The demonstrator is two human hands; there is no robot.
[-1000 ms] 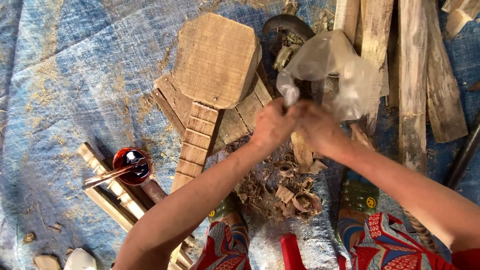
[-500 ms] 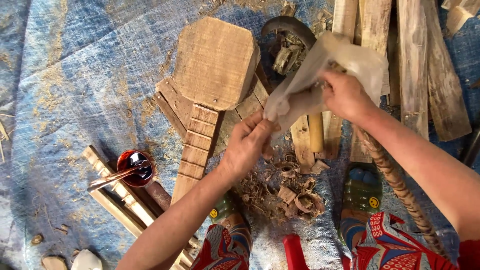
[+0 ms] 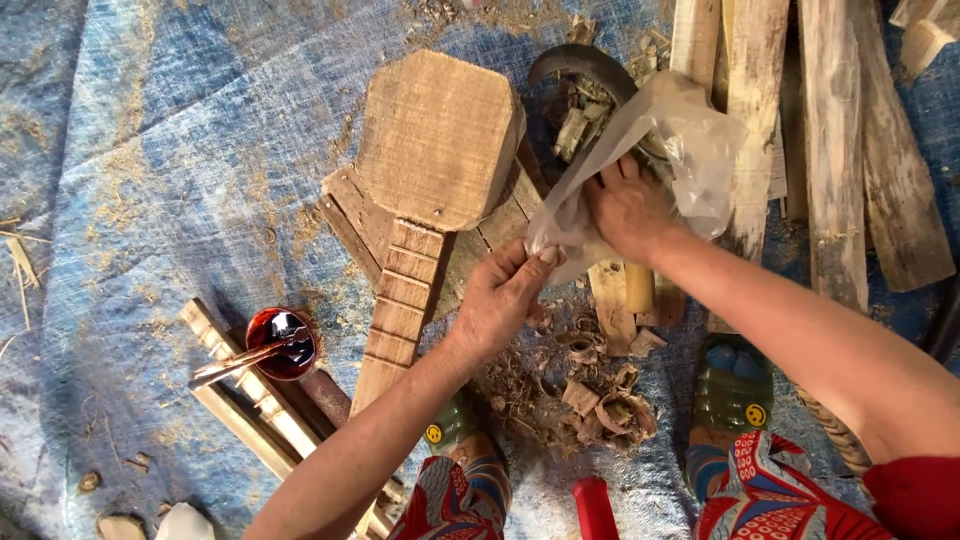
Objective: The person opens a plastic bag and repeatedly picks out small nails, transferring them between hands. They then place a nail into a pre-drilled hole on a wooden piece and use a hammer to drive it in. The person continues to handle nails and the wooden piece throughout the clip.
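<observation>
My left hand [image 3: 505, 295] pinches the lower corner of a clear plastic bag [image 3: 690, 140]. My right hand [image 3: 628, 208] is pushed into the bag's mouth, fingers hidden by the plastic, so I cannot tell what they hold. The bag hangs stretched between both hands above a pile of scrap wood. Just left of it lies a wooden instrument-shaped piece [image 3: 435, 140] with an octagonal body and a notched neck [image 3: 400, 300] pointing toward me.
A blue tarp [image 3: 150, 150] dusted with sawdust covers the ground. A small dish of dark red liquid [image 3: 283, 342] with a brush sits on wooden strips at lower left. Planks [image 3: 840, 150] lie at upper right. Wood shavings [image 3: 600, 400] lie between my sandalled feet [image 3: 730, 385].
The bag has been pulled open. My right hand moved from gripping its outside to reaching inside it. My left hand shifted up to hold the bag's lower corner.
</observation>
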